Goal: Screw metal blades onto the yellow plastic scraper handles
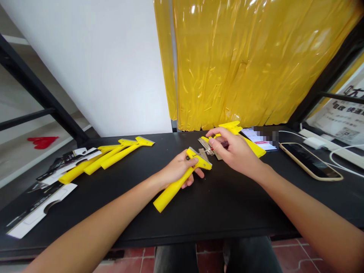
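My left hand [182, 167] is closed around the head end of a yellow scraper [173, 191], whose thick handle slants down toward me. In my right hand [233, 148] is a screwdriver [224, 145] with a dark red handle, pinched between thumb and fingers. Its thin shaft points left, and the tip meets the scraper's head near a screw. Just behind the hands lie several flat metal blades [205, 144], partly covered by my right hand. More yellow scrapers [231, 126] lie behind that hand, partly hidden.
On the left of the black table [136, 212] lie several yellow scrapers [116, 155] and black-and-white cardboard sleeves [42, 208]. At the right are a phone [311, 161], a lit screen [256, 138], a white charger [315, 142] and cables. Yellow plastic strips [241, 68] hang behind.
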Available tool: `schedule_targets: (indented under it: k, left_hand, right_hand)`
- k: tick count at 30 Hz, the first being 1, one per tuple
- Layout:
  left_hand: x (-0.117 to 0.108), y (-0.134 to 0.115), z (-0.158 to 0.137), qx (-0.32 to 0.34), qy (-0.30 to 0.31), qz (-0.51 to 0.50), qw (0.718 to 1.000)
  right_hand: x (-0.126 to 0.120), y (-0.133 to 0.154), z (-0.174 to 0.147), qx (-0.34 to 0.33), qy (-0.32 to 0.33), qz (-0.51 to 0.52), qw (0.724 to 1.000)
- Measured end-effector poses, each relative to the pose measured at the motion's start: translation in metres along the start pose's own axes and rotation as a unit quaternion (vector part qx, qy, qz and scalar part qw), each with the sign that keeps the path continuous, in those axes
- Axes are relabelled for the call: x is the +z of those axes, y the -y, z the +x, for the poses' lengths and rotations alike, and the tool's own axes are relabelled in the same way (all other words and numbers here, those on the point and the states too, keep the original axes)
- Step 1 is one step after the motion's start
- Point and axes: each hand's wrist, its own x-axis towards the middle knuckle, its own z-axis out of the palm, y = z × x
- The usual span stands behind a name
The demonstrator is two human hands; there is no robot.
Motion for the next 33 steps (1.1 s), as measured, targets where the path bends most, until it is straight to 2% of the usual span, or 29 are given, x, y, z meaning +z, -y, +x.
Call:
schedule_targets:
  k: [4,9,15,20,22,24,26,27,29,30,33]
  left_hand:
    - [0.0,0.0,0.0,0.0,-0.009,0.001,1.0]
    - [0.0,-0.001,0.0,-0.014,-0.019,0.003,1.0]
    - [0.0,-0.004,0.0,-0.03,-0.031,0.005,0.999]
    - [-0.01,-0.019,-0.005,0.012,-0.068,-0.049,0.996]
    - [-0.016,-0.03,-0.009,0.046,-0.078,-0.062,0.994]
    - [-0.023,-0.039,-0.014,0.072,-0.078,-0.043,0.993]
    - [-0.029,-0.044,-0.018,0.091,-0.074,0.016,0.993]
    - [-0.032,-0.044,-0.019,0.098,-0.076,0.066,0.99]
    - [-0.037,-0.04,-0.018,0.117,-0.1,0.206,0.966]
    - [-0.039,-0.036,-0.017,0.132,-0.12,0.291,0.94]
    - [-0.041,-0.022,-0.011,0.192,-0.163,0.526,0.812]
  right_hand:
    - [0.001,-0.001,0.001,-0.034,-0.032,-0.008,0.999]
    - [0.0,-0.004,0.001,-0.009,0.003,-0.007,1.0]
    - [0.001,-0.004,0.001,-0.053,-0.008,-0.036,0.998]
    - [-0.006,-0.005,0.004,-0.041,-0.018,-0.055,0.997]
    - [-0.011,-0.009,0.006,-0.04,0.013,-0.073,0.996]
    - [-0.015,-0.015,0.007,-0.048,0.089,-0.1,0.99]
    - [-0.02,-0.024,0.01,-0.054,0.15,-0.13,0.979]
    - [-0.023,-0.029,0.011,-0.053,0.157,-0.142,0.976]
    - [-0.028,-0.038,0.014,-0.047,0.155,-0.15,0.975]
    - [-0.029,-0.041,0.015,-0.043,0.157,-0.146,0.976]
    - [-0.027,-0.046,0.015,-0.017,0.166,-0.09,0.982]
